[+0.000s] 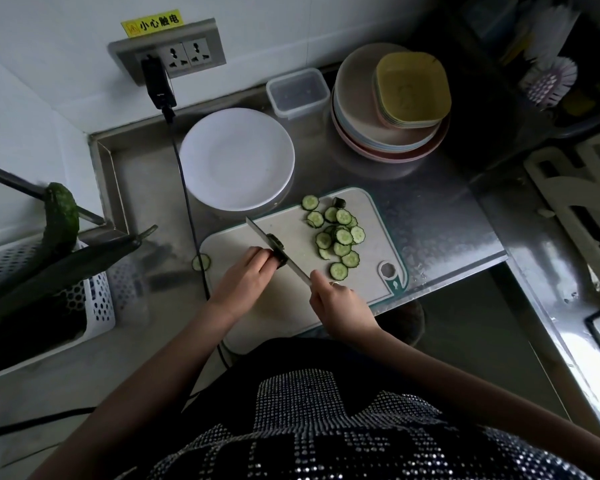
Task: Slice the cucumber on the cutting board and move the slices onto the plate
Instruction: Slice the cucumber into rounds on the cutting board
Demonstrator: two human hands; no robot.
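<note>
**Inspector:** Report the hands first.

**Assistant:** The right hand point(340, 301) grips the handle of the knife point(274, 249), fingers curled tight round it. The blade runs up and away to the left, across the cutting board point(371, 216). The left hand point(246, 275) lies just left of the blade, its fingers point(262, 261) curled down on the cucumber point(280, 252), of which only a short dark stub shows. The blade stands against the stub's cut face.

**Inspector:** The slices?

**Assistant:** A loose heap of slices point(340, 237) lies on the board, right of the blade and beyond the right hand's fingers, several overlapping. A dark end piece point(339, 202) sits at the heap's far edge. One stray slice point(201, 262) lies off the board on the bench point(440, 233), left of the left hand, beside a black cable point(184, 188).

**Inspector:** Beyond the board?

**Assistant:** The white plate point(237, 159) stands past the knife tip, near the board's far edge, with no slices on it. Farther, to the right, a clear lidded box point(297, 92) and a stack of bowls point(388, 109) with yellow dishes on top. On the wall, a socket panel point(184, 53) holds a black plug point(157, 83).

**Inspector:** To the left side?

**Assistant:** A white perforated basket point(97, 299), well left of the left hand, holds whole cucumbers point(61, 216).
</note>
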